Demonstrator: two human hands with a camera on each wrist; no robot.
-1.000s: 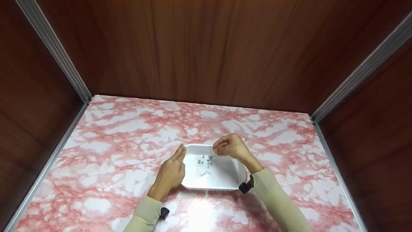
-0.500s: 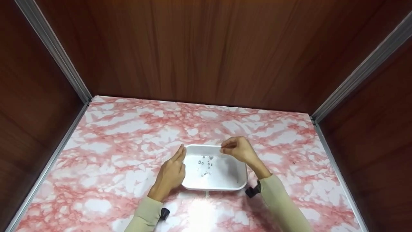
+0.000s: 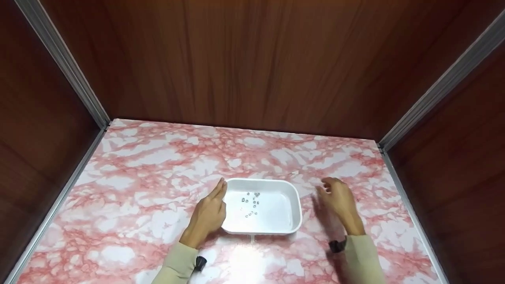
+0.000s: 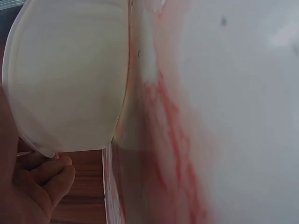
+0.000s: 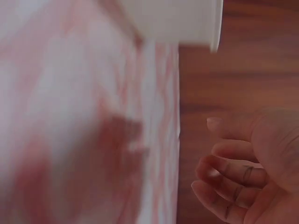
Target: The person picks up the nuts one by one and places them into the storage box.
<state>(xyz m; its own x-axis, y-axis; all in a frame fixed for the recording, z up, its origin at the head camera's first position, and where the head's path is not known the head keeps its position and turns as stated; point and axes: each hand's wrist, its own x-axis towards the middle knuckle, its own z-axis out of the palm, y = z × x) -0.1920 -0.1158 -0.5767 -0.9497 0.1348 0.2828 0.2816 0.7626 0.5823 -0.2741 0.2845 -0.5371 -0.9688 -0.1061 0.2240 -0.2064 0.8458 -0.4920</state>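
Observation:
A white rectangular tray (image 3: 276, 227) sits on the pink-and-white marbled table. On its floor, left of centre, lie several tiny grey ring- or nut-like pieces (image 3: 254, 202), too small to identify surely. My left hand (image 3: 209, 211) holds the tray's left rim, index finger along the edge; the left wrist view shows its other fingers (image 4: 60, 179) curled at the rim's corner. Right of the tray, apart from it, my right hand (image 3: 339, 199) hovers above the table. Its fingers (image 5: 233, 186) are loosely bent, the thumb separate, and no held object can be made out.
Dark brown wood panels (image 3: 244, 63) with grey metal corner rails (image 3: 67, 63) enclose the table (image 3: 150, 157) at the back and sides. A tiny dark speck (image 3: 358, 200) lies on the tabletop near my right hand. Bright glare falls in front of the tray.
My right hand has moved from above the tray's far right side out to the right, and its pinched fingers have spread. My left hand and the tray have stayed in place.

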